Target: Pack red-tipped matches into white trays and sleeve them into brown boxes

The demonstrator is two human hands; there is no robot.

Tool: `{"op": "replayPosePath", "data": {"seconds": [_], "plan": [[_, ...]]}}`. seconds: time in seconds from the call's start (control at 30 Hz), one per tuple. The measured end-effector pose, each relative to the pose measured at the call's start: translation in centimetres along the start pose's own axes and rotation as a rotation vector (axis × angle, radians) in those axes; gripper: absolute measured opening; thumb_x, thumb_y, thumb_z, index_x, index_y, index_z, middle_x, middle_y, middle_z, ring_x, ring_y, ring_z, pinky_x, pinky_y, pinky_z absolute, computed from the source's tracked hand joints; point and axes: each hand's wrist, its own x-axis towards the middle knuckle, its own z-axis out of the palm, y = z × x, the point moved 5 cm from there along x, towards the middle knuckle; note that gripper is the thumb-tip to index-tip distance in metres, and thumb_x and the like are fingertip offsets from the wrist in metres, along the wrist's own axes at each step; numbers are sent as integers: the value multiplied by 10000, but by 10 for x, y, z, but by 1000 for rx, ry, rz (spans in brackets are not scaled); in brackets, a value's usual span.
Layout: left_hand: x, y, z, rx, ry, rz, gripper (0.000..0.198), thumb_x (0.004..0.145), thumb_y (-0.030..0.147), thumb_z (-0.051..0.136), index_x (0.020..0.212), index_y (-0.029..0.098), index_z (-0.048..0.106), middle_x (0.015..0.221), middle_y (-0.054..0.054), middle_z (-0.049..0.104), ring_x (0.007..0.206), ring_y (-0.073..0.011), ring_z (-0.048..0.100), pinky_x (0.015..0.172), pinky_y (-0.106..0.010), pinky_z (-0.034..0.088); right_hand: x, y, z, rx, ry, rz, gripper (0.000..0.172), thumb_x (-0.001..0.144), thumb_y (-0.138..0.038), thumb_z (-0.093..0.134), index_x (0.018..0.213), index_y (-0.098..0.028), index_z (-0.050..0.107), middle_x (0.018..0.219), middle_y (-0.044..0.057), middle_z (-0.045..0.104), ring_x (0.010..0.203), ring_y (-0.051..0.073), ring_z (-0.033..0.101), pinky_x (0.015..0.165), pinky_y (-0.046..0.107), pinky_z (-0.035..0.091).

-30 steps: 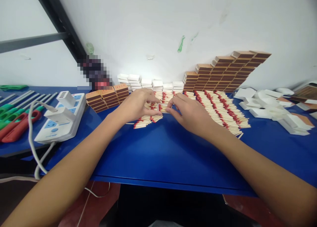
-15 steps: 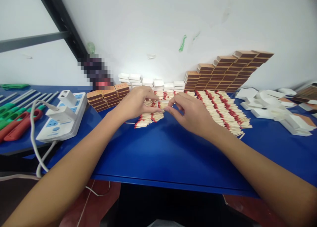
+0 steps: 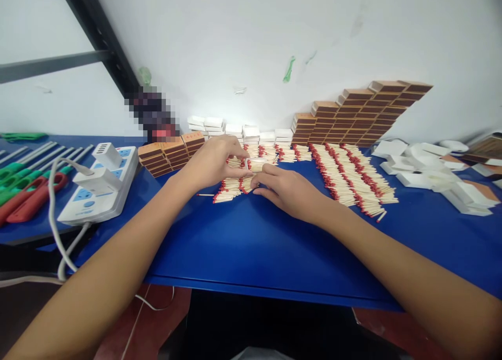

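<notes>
My left hand [image 3: 214, 164] is curled, its fingertips pinching a small white matchbox tray [image 3: 257, 164] partly filled with matches, held just above the blue table [image 3: 251, 245]. My right hand [image 3: 286, 190] lies low on the table, fingers closed on a bundle of red-tipped matches [image 3: 235, 187] at the near end of the pile. Long rows of matches [image 3: 353, 177] stretch to the right of both hands.
Brown matchbox sleeves are stacked in steps [image 3: 361, 114] against the wall, with more [image 3: 170, 153] at the left. White inner trays [image 3: 243, 131] line the back and lie scattered [image 3: 431, 171] at the right. A power strip with plugs [image 3: 98, 184] and screwdrivers [image 3: 27, 184] sit left.
My right hand has dropped from beside the tray down and left onto the matches on the table. My left hand has stayed nearly in place with the tray.
</notes>
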Motion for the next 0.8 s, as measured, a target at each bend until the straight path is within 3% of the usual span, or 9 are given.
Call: {"op": "replayPosePath", "data": {"seconds": [0.23,0.8], "plan": [[0,0,0,-12,4,0,253,919,440,788,983,199,828,929,-77,752,821,-208,661,740,-349,482,1,-1,-1,-6,-34,28,154,1065,-195,516,1035,-192,667,1065,79,638,830,198,603,738,314,424],[0,-2,1,3,-9,-10,311,913,495,784,987,196,831,951,-94,751,832,-217,661,757,-341,478,0,-1,0,-11,-41,1,174,1082,-224,493,1125,-210,661,1083,78,626,871,204,601,761,314,428]]}}
